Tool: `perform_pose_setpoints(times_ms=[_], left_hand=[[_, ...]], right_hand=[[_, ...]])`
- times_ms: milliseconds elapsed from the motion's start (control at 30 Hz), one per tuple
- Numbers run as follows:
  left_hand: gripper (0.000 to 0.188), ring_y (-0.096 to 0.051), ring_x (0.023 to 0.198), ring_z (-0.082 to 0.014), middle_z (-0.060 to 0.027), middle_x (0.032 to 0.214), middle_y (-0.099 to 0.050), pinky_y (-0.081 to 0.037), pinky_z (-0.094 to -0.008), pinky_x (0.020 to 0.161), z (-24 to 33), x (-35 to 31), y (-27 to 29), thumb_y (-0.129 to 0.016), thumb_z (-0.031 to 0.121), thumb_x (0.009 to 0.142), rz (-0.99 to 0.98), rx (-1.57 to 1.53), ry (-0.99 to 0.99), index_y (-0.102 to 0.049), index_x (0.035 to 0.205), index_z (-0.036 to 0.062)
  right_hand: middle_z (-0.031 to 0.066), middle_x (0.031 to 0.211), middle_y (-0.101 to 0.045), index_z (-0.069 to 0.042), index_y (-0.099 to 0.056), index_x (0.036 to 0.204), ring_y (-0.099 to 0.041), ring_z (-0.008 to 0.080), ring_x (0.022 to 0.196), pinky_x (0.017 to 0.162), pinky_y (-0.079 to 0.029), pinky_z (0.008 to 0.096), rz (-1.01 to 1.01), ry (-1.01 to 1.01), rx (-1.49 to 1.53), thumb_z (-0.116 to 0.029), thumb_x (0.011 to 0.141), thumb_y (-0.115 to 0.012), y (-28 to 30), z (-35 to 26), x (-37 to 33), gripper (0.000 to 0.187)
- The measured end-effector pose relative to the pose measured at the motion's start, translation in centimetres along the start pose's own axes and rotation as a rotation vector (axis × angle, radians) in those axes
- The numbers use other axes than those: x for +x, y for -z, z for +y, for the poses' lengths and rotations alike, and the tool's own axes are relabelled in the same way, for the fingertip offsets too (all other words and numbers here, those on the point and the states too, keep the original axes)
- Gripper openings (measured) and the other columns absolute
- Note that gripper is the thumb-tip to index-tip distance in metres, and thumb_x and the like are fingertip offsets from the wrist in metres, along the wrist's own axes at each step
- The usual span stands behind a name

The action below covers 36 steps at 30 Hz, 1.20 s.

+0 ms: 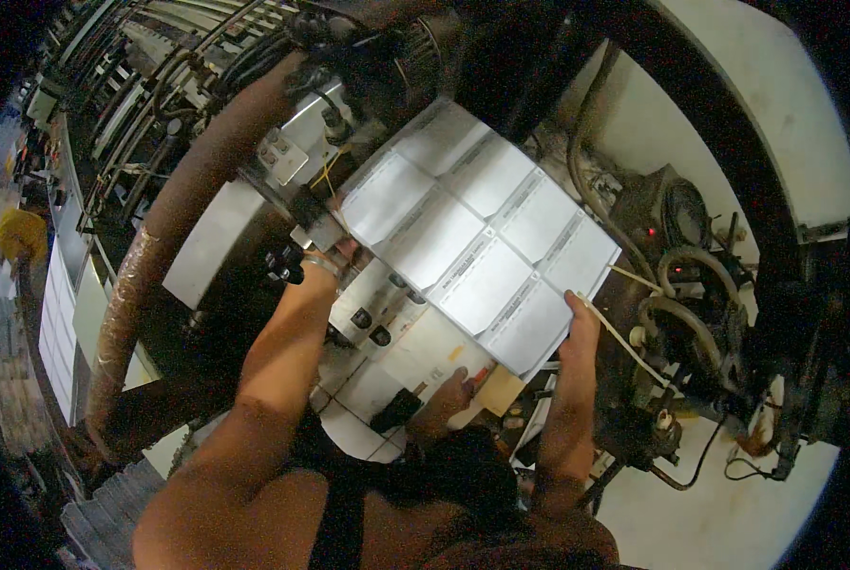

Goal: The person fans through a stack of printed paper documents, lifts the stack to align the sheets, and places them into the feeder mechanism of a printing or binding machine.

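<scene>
A large white printed sheet, divided into several form panels, lies slantwise in front of me over a machine. My right hand is closed on its right edge near the lower corner, the thumb on top. My left hand is at the sheet's left edge, beside a small metal part of the machine; most of its fingers are hidden. Below the sheet, another hand, apparently another person's, is by a small red item and a tan piece of card or paper.
A light panel with black knobs lies below the sheet's left edge. A thick brown pipe curves along the left. Hoses and a thin pale rod are on the right. A switch plate stands beyond my left hand.
</scene>
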<state>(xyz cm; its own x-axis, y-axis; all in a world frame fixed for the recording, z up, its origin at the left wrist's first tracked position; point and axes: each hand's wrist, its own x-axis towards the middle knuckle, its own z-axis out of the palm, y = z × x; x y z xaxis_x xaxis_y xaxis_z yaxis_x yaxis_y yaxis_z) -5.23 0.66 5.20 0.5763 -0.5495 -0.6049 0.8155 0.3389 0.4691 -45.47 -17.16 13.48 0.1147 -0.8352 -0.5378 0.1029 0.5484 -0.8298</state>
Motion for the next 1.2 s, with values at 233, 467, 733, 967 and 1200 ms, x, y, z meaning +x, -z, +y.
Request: perform_pose_setpoints(times_ms=[233, 467, 733, 967, 1200], left_hand=[[0.037, -0.055, 0.084, -0.0156, -0.0037, 0.090, -0.056, -0.047, -0.0335, 0.079, -1.9, -4.1, 0.2, -0.051, 0.032, 0.093, 0.137, -0.030, -0.359, -0.051, 0.119, 0.0054], [0.026, -0.057, 0.079, -0.0143, 0.0030, 0.082, -0.061, -0.046, -0.0334, 0.067, -1.6, -8.6, -5.1, -0.045, 0.033, 0.094, -0.061, -0.018, -0.104, -0.054, 0.113, 0.0172], [0.029, -0.058, 0.062, -0.0124, 0.0076, 0.069, -0.061, -0.048, -0.0346, 0.061, -2.4, -9.0, -5.1, -0.044, 0.034, 0.094, -0.202, 0.059, -0.270, -0.056, 0.115, 0.0189], [0.039, -0.058, 0.099, -0.0230, -0.0074, 0.106, -0.063, -0.048, -0.0436, 0.084, -2.9, -3.8, -3.0, -0.050, 0.038, 0.088, -0.127, 0.018, -0.017, -0.053, 0.118, 0.0136], [0.037, -0.051, 0.103, -0.0199, -0.0106, 0.114, -0.056, -0.040, -0.0333, 0.094, -6.4, 0.3, -1.4, -0.056, 0.018, 0.085, 0.198, 0.411, -0.477, -0.050, 0.118, 0.0022]], right_hand=[[0.0130, 0.102, -0.062, 0.005, -0.058, 0.109, -0.060, 0.0260, 0.093, 0.083, -0.049, 0.0364, -0.005, -0.036, 0.047, -0.011, 0.080, -0.067, 0.0, 0.4, 0.1, 0.034], [0.0139, 0.097, -0.062, 0.003, -0.056, 0.107, -0.061, 0.0262, 0.089, 0.079, -0.050, 0.0379, 0.041, -0.002, 0.025, -0.015, 0.077, -0.068, -0.4, 0.9, 0.3, 0.038], [0.0153, 0.094, -0.062, 0.006, -0.054, 0.107, -0.062, 0.0264, 0.083, 0.074, -0.051, 0.0369, 0.011, 0.045, -0.022, -0.017, 0.075, -0.068, 0.1, 1.3, 1.0, 0.042], [0.0127, 0.093, -0.062, 0.002, -0.057, 0.104, -0.062, 0.0237, 0.085, 0.074, -0.052, 0.0361, -0.004, 0.070, -0.006, -0.016, 0.080, -0.069, -0.9, 1.1, 1.2, 0.033], [0.0138, 0.093, -0.062, 0.004, -0.056, 0.103, -0.062, 0.0235, 0.081, 0.071, -0.053, 0.0355, 0.008, 0.182, -0.036, -0.017, 0.078, -0.070, -1.0, 2.7, 3.0, 0.035]])
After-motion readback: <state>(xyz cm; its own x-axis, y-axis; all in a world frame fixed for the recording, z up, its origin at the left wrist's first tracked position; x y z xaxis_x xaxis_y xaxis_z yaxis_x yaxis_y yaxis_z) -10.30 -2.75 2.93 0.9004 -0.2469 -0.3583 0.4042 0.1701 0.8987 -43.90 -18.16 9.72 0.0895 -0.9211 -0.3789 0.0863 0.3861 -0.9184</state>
